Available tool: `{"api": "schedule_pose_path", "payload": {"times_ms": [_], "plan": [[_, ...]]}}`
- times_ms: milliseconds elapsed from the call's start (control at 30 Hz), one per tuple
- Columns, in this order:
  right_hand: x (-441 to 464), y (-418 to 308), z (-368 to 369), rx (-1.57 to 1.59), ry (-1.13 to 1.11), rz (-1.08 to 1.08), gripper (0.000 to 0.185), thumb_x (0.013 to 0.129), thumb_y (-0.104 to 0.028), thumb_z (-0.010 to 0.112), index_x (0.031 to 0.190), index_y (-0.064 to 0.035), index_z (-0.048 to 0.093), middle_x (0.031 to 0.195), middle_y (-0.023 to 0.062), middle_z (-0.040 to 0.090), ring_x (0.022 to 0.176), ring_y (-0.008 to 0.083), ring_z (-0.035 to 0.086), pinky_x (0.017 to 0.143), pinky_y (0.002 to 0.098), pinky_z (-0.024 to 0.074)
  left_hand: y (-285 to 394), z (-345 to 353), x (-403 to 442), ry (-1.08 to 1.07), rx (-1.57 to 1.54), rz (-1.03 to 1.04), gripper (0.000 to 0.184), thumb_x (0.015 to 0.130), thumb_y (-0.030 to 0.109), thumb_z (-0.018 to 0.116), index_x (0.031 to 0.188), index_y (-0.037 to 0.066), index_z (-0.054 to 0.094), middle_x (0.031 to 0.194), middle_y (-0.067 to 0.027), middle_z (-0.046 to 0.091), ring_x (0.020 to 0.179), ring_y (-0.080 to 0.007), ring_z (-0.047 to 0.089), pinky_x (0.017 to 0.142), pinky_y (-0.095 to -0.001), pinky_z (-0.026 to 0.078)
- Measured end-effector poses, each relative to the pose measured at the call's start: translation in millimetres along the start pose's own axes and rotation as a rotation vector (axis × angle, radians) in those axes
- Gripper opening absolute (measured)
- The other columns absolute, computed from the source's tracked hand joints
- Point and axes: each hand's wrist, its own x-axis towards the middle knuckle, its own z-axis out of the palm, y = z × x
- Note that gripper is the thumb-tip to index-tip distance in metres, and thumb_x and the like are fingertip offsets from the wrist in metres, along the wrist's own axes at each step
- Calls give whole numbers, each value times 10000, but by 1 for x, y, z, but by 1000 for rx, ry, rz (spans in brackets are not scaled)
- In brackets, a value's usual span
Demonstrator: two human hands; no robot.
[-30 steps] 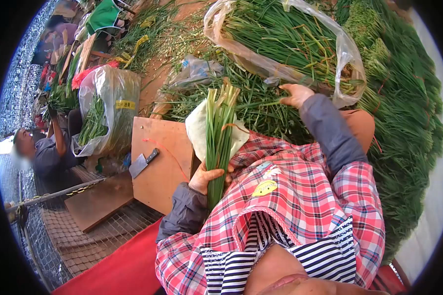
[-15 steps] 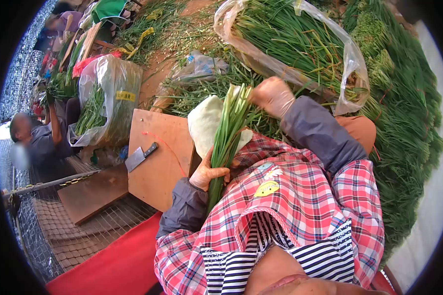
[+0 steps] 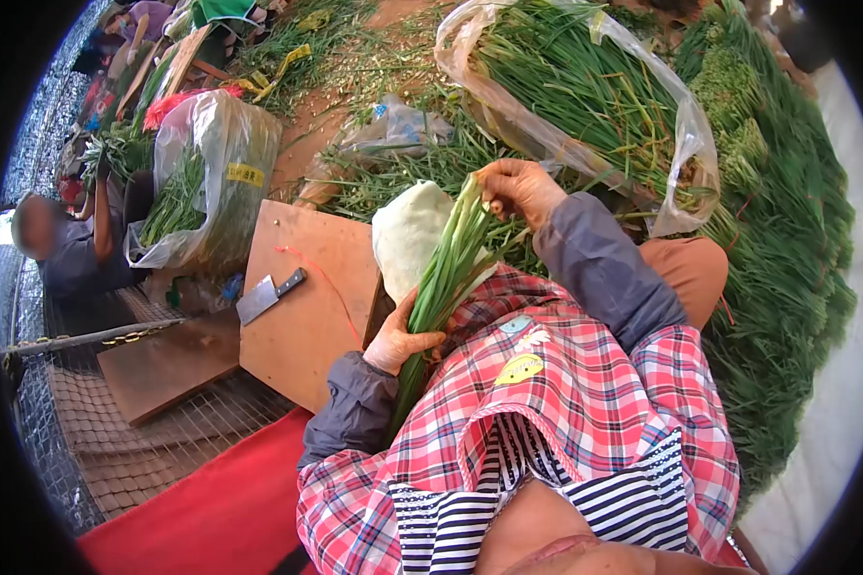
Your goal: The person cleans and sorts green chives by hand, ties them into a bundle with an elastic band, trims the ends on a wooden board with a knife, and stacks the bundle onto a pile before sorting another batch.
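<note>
My left hand (image 3: 405,337) is wrapped round a bunch of garlic chives (image 3: 444,261), held upright and slightly tilted against my lap. The pale stem ends point up and away from me. At those ends, my right hand (image 3: 523,192) is closed with bent fingers, pinching at the stems; how many it grips cannot be made out. Behind the bunch lies a pale green cloth-like piece (image 3: 408,230). A wooden board (image 3: 307,321) is to the left of my left hand, with a cleaver (image 3: 270,296) and a red string (image 3: 326,278) on it.
An open clear plastic bag (image 3: 686,144) full of chives lies beyond my right hand. A large chive pile (image 3: 786,259) covers the right side. Loose trimmings (image 3: 355,196) lie ahead. At left are another filled bag (image 3: 216,163), a brown board (image 3: 168,369) and a co-worker (image 3: 81,244).
My right hand has come down and left onto the pale stem ends, from a blurred position just right of them. My left hand keeps its hold on the bunch. The view has shifted slightly.
</note>
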Motion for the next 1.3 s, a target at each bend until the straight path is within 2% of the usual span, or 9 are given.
{"api": "schedule_pose_path", "payload": {"times_ms": [233,267,500,600,833,967,1100,1233,1300], "plan": [[-2,-21,-44,276,286,-462,154,789,-125,654,871,-2,615,672,58,603,515,119,550,495,254,488,-10,-10,1,5,-217,57,860,684,-66,642,1394,138,201,1271,-146,426,986,-258,550,557,-274,504],[-1,-26,-68,255,371,-463,163,794,-135,649,875,3,615,668,57,599,527,117,553,495,257,492,-11,-8,-1,54,-245,95,796,672,-27,669,1349,127,281,972,-180,574,577,-182,591,482,-254,496],[-19,-24,3,-54,-43,106,263,817,-262,636,931,-28,602,648,58,606,458,109,540,411,237,444,-8,-5,5,21,-74,58,798,695,-71,639,1370,111,253,981,-143,580,699,-181,591,534,-277,484],[-6,3,8,155,-72,70,222,819,-241,637,861,-27,594,684,54,615,479,108,549,434,234,453,-2,7,3,23,29,91,790,698,-72,630,1371,108,258,973,-129,579,730,-180,590,537,-263,480],[-37,-5,7,-218,-97,-107,124,852,-154,586,876,-34,610,677,38,595,573,101,557,519,228,492,3,3,-4,158,-210,92,543,717,59,621,1222,72,425,991,-128,583,575,-145,541,483,-268,460],[-39,-32,-70,-52,320,-413,174,846,-211,592,839,-41,627,691,53,609,553,93,550,482,215,471,5,-15,-12,125,-216,136,484,704,107,651,1140,8,467,1000,-133,578,549,-140,522,460,-246,437],[-5,36,-196,-1027,317,36,175,809,-107,568,967,-46,611,789,98,622,652,166,574,599,306,487,1,-20,-16,43,-175,151,480,676,148,687,1083,-21,496,956,-140,579,512,-144,524,437,-237,423],[-13,25,-121,-947,158,12,443,813,-282,560,1202,-73,522,1051,131,615,926,197,603,805,312,448,2,-23,-17,-29,-154,99,482,659,187,708,1044,-29,513,913,-145,577,512,-155,542,425,-241,419],[-17,5,-56,-87,68,26,522,829,-395,556,1248,-95,475,1003,112,627,896,182,606,754,319,462,4,-15,-14,-38,-163,86,476,654,160,712,1039,-36,512,912,-157,576,490,-170,538,426,-251,432]]}}
